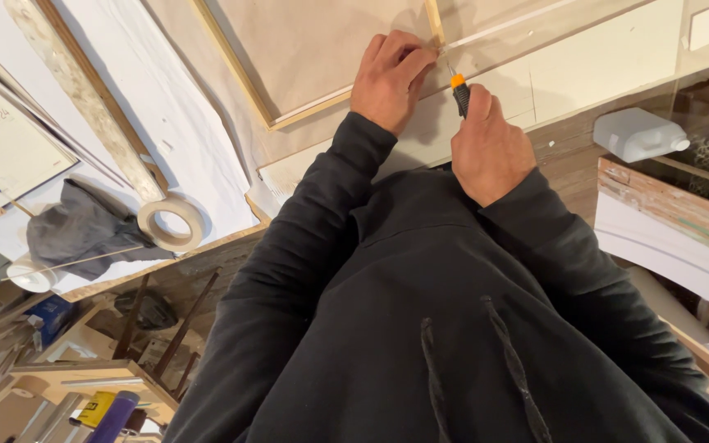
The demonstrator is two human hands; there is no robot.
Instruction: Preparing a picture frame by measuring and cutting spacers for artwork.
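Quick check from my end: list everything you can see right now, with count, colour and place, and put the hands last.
Framed panel: one, brown face with pale wood edging, top centre.
Utility knife: one, orange and black, in the right hand, tip at the frame corner.
Tape roll: one, cream, left of centre.
Cloth: one, grey, beside the tape roll.
Plastic jug: one, white, upper right.
White sheet: one, upper left.
Left hand: pressing on the frame corner.
Right hand: gripping the knife.
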